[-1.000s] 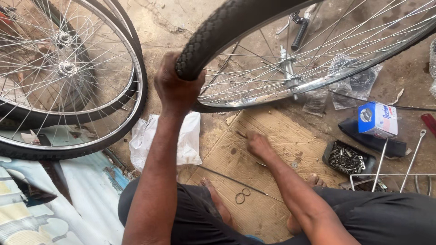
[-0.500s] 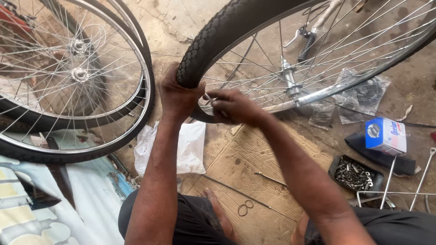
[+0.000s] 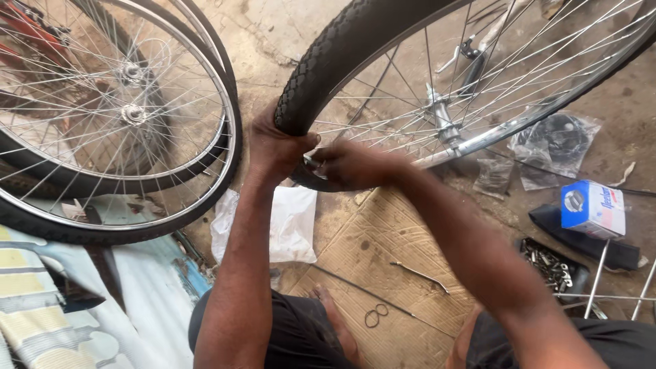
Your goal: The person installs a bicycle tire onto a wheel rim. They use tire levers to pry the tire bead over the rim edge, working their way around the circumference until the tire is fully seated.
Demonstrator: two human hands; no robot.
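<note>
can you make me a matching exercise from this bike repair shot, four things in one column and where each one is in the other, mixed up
Things:
1. black tyre
2. white plastic bag
3. blue and white box
4. loose spoke

Places:
A. lying on the flattened cardboard, near the person's knee
B. on the ground below the left forearm
C. gripped by the left hand, with the right hand at the rim beside it
D. far right, resting on a black pouch

Pairs: 1-C, 2-B, 3-D, 4-A
</note>
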